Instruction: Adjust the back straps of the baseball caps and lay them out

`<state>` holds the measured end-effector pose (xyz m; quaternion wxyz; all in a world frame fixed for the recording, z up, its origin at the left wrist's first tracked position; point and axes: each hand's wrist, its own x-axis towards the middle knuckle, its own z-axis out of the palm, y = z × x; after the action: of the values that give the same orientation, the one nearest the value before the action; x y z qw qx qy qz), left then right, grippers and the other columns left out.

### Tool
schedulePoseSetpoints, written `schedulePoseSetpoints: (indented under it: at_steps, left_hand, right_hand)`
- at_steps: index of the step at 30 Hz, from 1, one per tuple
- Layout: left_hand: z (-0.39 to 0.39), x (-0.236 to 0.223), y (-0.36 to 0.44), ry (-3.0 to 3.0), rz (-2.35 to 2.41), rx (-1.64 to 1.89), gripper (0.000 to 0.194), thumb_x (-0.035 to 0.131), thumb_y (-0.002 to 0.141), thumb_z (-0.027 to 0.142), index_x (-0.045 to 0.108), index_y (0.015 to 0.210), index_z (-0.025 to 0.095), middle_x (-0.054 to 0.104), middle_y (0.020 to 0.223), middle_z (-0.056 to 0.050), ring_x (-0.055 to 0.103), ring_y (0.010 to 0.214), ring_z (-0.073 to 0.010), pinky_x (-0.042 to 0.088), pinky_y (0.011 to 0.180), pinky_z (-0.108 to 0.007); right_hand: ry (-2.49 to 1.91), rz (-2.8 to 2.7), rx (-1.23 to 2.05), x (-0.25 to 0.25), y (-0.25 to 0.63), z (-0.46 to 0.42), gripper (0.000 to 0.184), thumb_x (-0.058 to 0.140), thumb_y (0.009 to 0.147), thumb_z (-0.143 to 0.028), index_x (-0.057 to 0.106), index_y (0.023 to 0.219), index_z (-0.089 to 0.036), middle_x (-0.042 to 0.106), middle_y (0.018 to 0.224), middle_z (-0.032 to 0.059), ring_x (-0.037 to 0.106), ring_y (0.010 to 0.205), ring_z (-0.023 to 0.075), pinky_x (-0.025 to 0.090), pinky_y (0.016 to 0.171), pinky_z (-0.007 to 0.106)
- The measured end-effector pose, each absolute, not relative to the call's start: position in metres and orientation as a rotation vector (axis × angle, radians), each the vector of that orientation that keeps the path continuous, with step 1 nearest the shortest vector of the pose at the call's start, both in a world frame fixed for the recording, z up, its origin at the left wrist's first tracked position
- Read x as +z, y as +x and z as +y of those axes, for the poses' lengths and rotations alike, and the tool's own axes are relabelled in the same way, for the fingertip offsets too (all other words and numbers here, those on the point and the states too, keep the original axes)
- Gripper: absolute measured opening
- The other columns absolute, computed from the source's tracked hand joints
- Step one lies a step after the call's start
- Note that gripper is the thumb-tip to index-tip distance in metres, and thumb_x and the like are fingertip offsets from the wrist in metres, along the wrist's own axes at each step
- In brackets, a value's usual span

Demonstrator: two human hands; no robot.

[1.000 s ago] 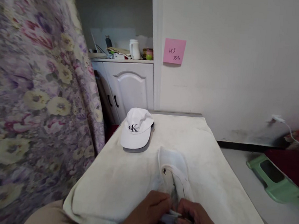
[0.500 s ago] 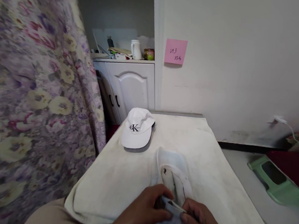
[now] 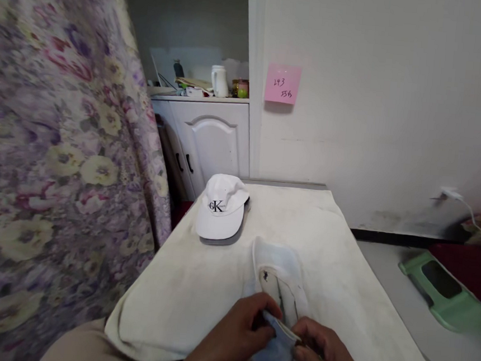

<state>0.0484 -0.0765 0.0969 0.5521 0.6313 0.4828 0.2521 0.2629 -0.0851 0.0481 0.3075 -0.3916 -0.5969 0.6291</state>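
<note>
The pale blue cap lies at the near part of the cloth-covered table, its brim pointing away; compared with a second ago, the hands are farther apart and more of the cap's near edge shows between them; the left hand, fingers bent, pinches that edge; the right hand, fingers curled, grips its other end; the white cap sits beyond, leftward, unmoved.

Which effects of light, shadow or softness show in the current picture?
Head view: the recess above the white cabinet is dim; head view: a soft shadow lies beneath the pink note; head view: the pale blue cap looks hazy against the pale cloth.
</note>
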Motion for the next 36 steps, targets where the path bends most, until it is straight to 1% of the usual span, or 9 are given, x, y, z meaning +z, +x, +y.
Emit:
schedulePoseSetpoints:
  at_steps: [9,13,15,19,25,27,30,34,36]
  left_hand:
    - [-0.083,0.089,0.069,1.674,1.237,0.660,0.038,0.053,0.072,0.004,0.065,0.105,0.020,0.063,0.088,0.000,0.056,0.079,-0.0166,0.042,0.072,-0.028]
    - [-0.084,0.080,0.068,1.746,1.159,0.889,0.042,0.050,0.076,0.001,0.058,0.112,0.021,0.059,0.109,-0.005,0.057,0.084,-0.0159,0.047,0.077,-0.029]
    - [-0.086,0.077,0.065,1.868,1.125,0.953,0.039,0.049,0.078,0.000,0.058,0.109,0.022,0.057,0.118,-0.006,0.058,0.096,-0.0175,0.048,0.086,-0.031]
    - [-0.086,0.071,0.057,2.132,1.139,0.833,0.047,0.057,0.074,-0.002,0.058,0.114,0.023,0.059,0.127,-0.006,0.050,0.120,-0.0236,0.038,0.105,-0.039]
    - [-0.073,0.064,0.053,2.306,1.171,0.700,0.049,0.072,0.074,0.008,0.056,0.118,0.024,0.067,0.119,-0.005,0.044,0.129,-0.0298,0.027,0.112,-0.048]
    - [-0.071,0.071,0.053,2.321,1.161,0.661,0.037,0.072,0.078,0.012,0.059,0.112,0.023,0.068,0.110,-0.005,0.048,0.123,-0.0284,0.028,0.111,-0.047]
    - [-0.079,0.093,0.054,2.273,1.158,0.609,0.017,0.068,0.084,0.015,0.064,0.100,0.021,0.065,0.096,-0.003,0.056,0.099,-0.0218,0.036,0.104,-0.041]
    - [-0.097,0.119,0.053,2.027,1.136,0.581,0.035,0.062,0.090,0.018,0.058,0.123,0.029,0.062,0.121,-0.004,0.054,0.113,-0.0220,0.040,0.100,-0.035]
    - [-0.104,0.122,0.053,1.891,1.135,0.586,0.034,0.061,0.091,0.021,0.057,0.123,0.032,0.062,0.122,-0.001,0.057,0.111,-0.0206,0.042,0.096,-0.031]
  right_hand:
    - [-1.066,-1.538,1.600,0.045,0.256,-0.082,0.038,0.063,0.084,-0.057,0.053,0.078,-0.021,0.044,0.071,-0.0033,0.040,0.068,0.0164,0.033,0.063,0.030]
    - [-1.070,-1.402,1.531,0.036,0.257,-0.084,0.032,0.067,0.084,-0.051,0.054,0.085,-0.022,0.049,0.076,-0.0027,0.048,0.073,0.0180,0.039,0.068,0.030]
    - [-1.064,-1.374,1.514,0.035,0.259,-0.085,0.029,0.069,0.084,-0.048,0.056,0.089,-0.022,0.053,0.079,-0.0020,0.051,0.076,0.0188,0.041,0.071,0.030]
    - [-1.044,-1.343,1.517,0.031,0.263,-0.084,0.029,0.072,0.082,-0.047,0.057,0.087,-0.022,0.052,0.078,-0.0027,0.049,0.073,0.0176,0.040,0.067,0.029]
    - [-0.996,-1.390,1.530,0.031,0.262,-0.083,0.034,0.071,0.081,-0.053,0.057,0.083,-0.021,0.046,0.071,-0.0049,0.043,0.066,0.0154,0.035,0.062,0.027]
    - [-0.988,-1.432,1.517,0.038,0.264,-0.083,0.033,0.069,0.082,-0.052,0.058,0.083,-0.021,0.048,0.072,-0.0039,0.044,0.068,0.0160,0.036,0.063,0.028]
    - [-0.970,-1.520,1.500,0.053,0.268,-0.084,0.026,0.066,0.086,-0.048,0.063,0.086,-0.022,0.055,0.077,-0.0012,0.050,0.074,0.0185,0.039,0.069,0.030]
    - [-0.898,-1.577,1.518,0.069,0.273,-0.086,0.020,0.064,0.089,-0.044,0.065,0.088,-0.024,0.059,0.083,0.0005,0.053,0.080,0.0208,0.040,0.074,0.032]
    - [-0.886,-1.568,1.549,0.070,0.273,-0.087,0.022,0.065,0.087,-0.045,0.063,0.086,-0.024,0.055,0.079,-0.0010,0.050,0.076,0.0195,0.039,0.071,0.031]
